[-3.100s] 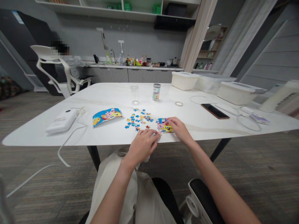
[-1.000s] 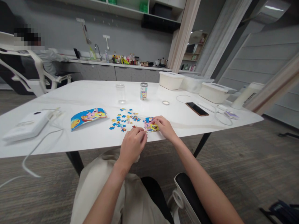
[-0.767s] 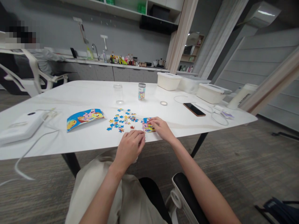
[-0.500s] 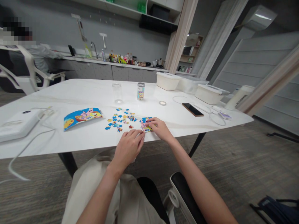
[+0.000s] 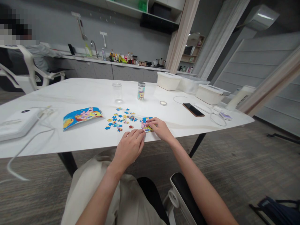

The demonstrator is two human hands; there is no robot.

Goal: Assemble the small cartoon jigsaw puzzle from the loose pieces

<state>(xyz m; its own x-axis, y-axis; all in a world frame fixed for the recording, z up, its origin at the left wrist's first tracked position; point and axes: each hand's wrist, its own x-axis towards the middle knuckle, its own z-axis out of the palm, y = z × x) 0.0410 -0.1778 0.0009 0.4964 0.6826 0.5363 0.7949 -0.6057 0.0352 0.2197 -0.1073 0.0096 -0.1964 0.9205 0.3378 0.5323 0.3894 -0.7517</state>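
Note:
A partly joined jigsaw puzzle [image 5: 143, 123] with a bright cartoon print lies flat near the table's front edge. Bent over its right side, my right hand [image 5: 159, 128] has its fingers closed down on the joined pieces. My left hand [image 5: 131, 143] is at the near left corner, fingers together and curled, their tips on the puzzle's edge. What lies under the fingertips is mostly hidden. Left of the puzzle are several loose jigsaw pieces [image 5: 120, 116], mainly blue and yellow. Farther left, a curled picture sheet [image 5: 82, 118] shows cartoon figures on blue.
Behind the pieces stand a clear jar [image 5: 117, 93] and a printed can [image 5: 141, 91], with a ring-shaped lid [image 5: 163, 103] nearby. A phone [image 5: 193, 110], cables and lidded boxes [image 5: 169, 82] are on the right. A white device [image 5: 17, 125] with a cable lies left. Another person sits far left.
Both hands stay at the puzzle with hardly any movement; my left fingertips shift very slightly at its edge. The view has moved a little.

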